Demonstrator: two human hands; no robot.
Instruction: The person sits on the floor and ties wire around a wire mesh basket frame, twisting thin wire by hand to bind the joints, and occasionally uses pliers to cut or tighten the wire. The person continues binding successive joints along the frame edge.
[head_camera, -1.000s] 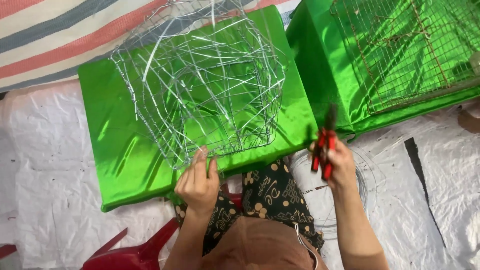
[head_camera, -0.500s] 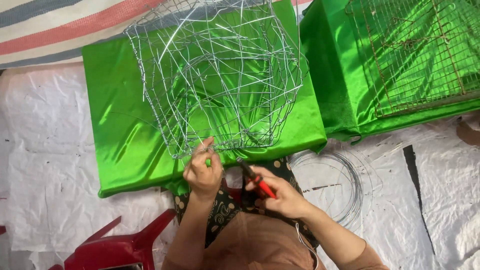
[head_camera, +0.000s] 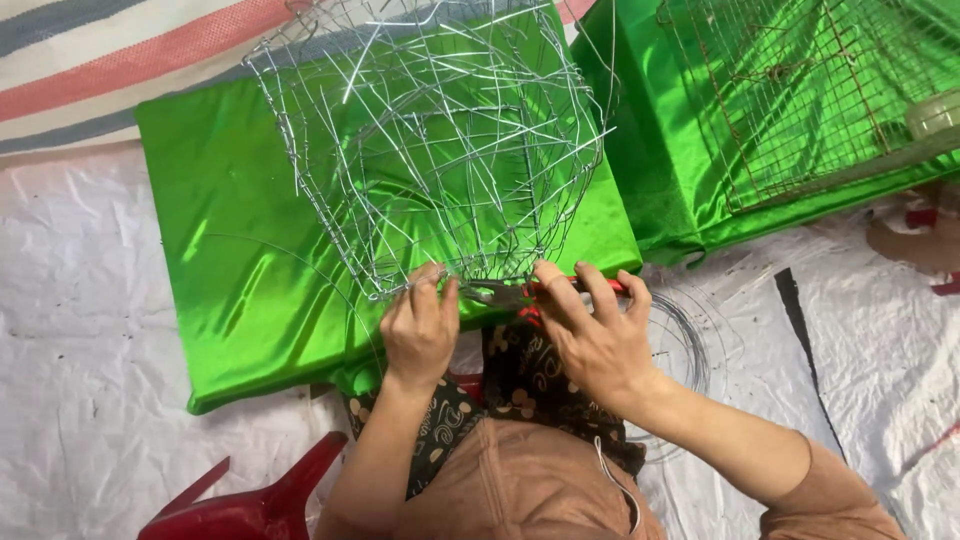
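At frame centre the open silver wire-mesh cage frame (head_camera: 430, 150) looks light and springy (sharp cut ends), best pinched at its lower rim, where the left hand (head_camera: 420, 328) grips it and the right hand (head_camera: 595, 335) closes red-handled pliers (head_camera: 520, 293).

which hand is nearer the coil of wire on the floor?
Right. The right hand, gripping the red-handled pliers, sits just beside the coil of wire. The left hand is farther off, pinching the lower edge of the wire basket frame.

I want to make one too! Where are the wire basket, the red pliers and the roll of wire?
wire basket (head_camera: 430, 140), head view, on its woven side.
red pliers (head_camera: 500, 293), head view, on the metal nose.
roll of wire (head_camera: 690, 340), head view, on the coil's right loop.
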